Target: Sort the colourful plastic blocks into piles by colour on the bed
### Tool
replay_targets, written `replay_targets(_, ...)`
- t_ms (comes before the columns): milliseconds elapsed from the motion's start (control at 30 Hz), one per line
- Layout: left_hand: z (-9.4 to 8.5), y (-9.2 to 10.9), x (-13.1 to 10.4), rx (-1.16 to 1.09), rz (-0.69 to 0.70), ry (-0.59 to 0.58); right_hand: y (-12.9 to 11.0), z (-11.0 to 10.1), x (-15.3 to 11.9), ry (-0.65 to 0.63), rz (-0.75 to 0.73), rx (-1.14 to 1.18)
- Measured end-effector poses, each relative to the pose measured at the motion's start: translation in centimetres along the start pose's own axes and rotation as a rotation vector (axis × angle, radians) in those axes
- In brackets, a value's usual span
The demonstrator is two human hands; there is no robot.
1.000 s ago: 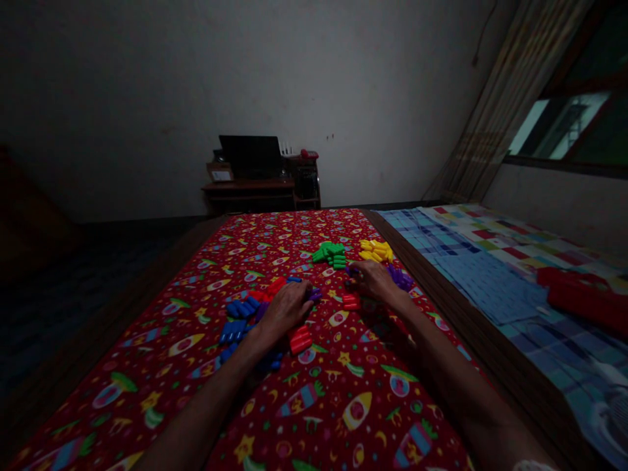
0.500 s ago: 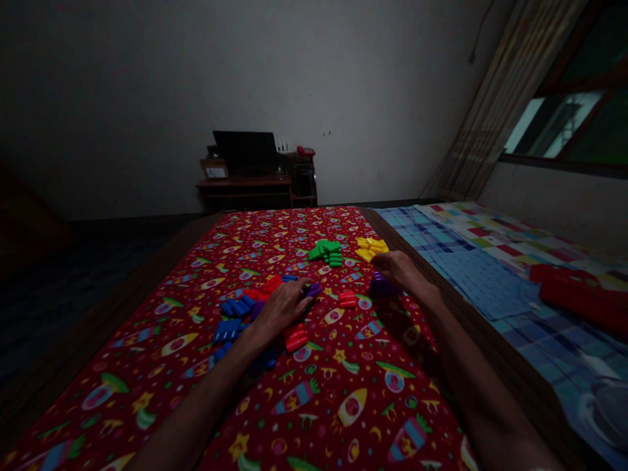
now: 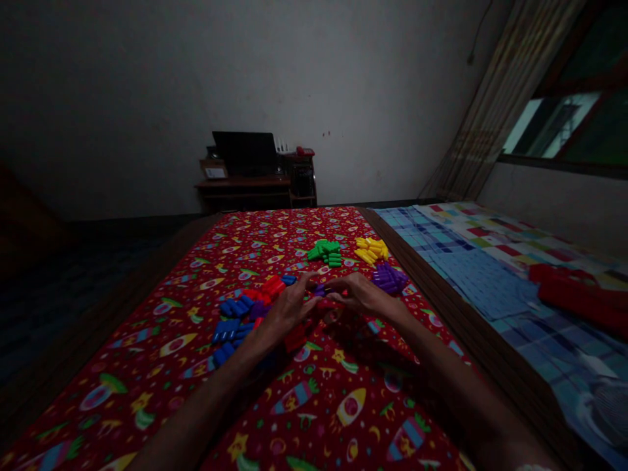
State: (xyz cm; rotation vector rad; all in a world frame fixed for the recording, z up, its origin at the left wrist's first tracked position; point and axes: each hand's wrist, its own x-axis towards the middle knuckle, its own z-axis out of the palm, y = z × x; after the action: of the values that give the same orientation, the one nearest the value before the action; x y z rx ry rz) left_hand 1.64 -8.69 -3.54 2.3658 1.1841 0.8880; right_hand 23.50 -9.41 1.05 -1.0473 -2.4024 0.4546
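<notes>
- The dark floor [image 3: 73, 288] fills the far left, beside the edge of the bed.
- The red bed sheet printed with rockets, stars and moons [image 3: 206, 261] covers the bed and carries every plastic piece.
- The loose heap of blue ribbed plastic pieces [image 3: 230, 324] lies on the sheet just left of the left hand, with a few more near the wrist.
- The small cluster of red ribbed plastic pieces [image 3: 267, 288] sits just beyond the blue heap, touching it, close to the left hand's fingertips.
- The left hand [image 3: 287, 307] rests low over the sheet, its fingers stretched forward and slightly spread; whether they pinch anything cannot be told in the dim light.
- A single small purple plastic piece [image 3: 320, 288] lies between the two hands, at the tips of both; which hand grips it cannot be told.
- The right hand [image 3: 360, 294] is turned inward towards the left hand, its fingers curled narrowly near the purple piece.
- The pile of green plastic pieces [image 3: 326, 252] lies further up the sheet, well beyond both hands.
- The pile of yellow plastic pieces [image 3: 371, 249] sits just right of the green pile.
- The pile of purple plastic pieces [image 3: 389, 278] lies just beyond and right of the right hand, near the sheet's edge.
- The blue and multicoloured checked mattress cover [image 3: 471, 261] spreads to the right.
</notes>
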Motion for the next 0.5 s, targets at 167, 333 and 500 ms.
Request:
replay_targets(167, 0.7, 1.5, -0.3, -0.031, 0.094, 0.022, 1.1, 1.7, 0.6, 0.093, 0.095, 0.190)
replay_targets(333, 0.9, 2.3, -0.6, 0.021, 0.117, -0.002, 2.3, -0.2, 0.7, 0.015, 0.151, 0.144)
replay_targets(500, -1.6, 1.4, 0.0, 0.162, 0.167, 0.032, 5.5, -5.0, -1.3, 0.112, 0.454, -0.294)
